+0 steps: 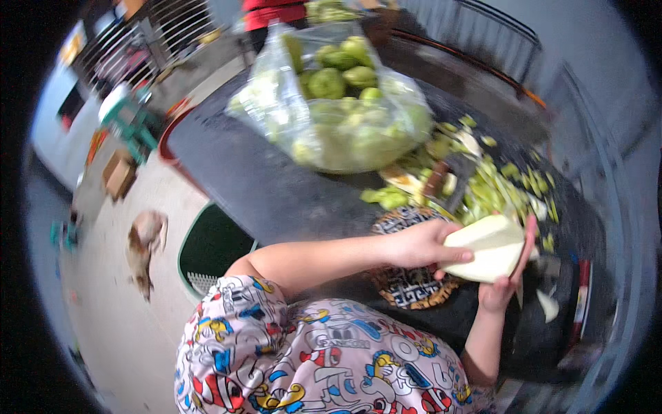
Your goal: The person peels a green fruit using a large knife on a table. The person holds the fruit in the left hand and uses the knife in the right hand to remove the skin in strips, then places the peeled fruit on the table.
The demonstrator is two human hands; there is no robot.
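Note:
A peeled pale-green fruit (488,250), smooth with flat cut facets, is held up over the near right part of the dark table. My left hand (426,245) grips its left side, with the thumb lying across its front. From the right, my right hand (502,290) is closed about the same fruit, its fingers running up the far edge. Below my left hand lies a round patterned mat or pad (407,286), partly hidden by my forearm. Just beyond, a brown-handled knife (437,179) rests on a heap of green peelings (486,193).
A large clear plastic bag (345,141) of green fruits (327,83) stands on the dark table (227,162). A green-rimmed chair (214,241) is at the left, with a dog (146,241) lying on the floor. Someone in red (274,12) stands at the far side.

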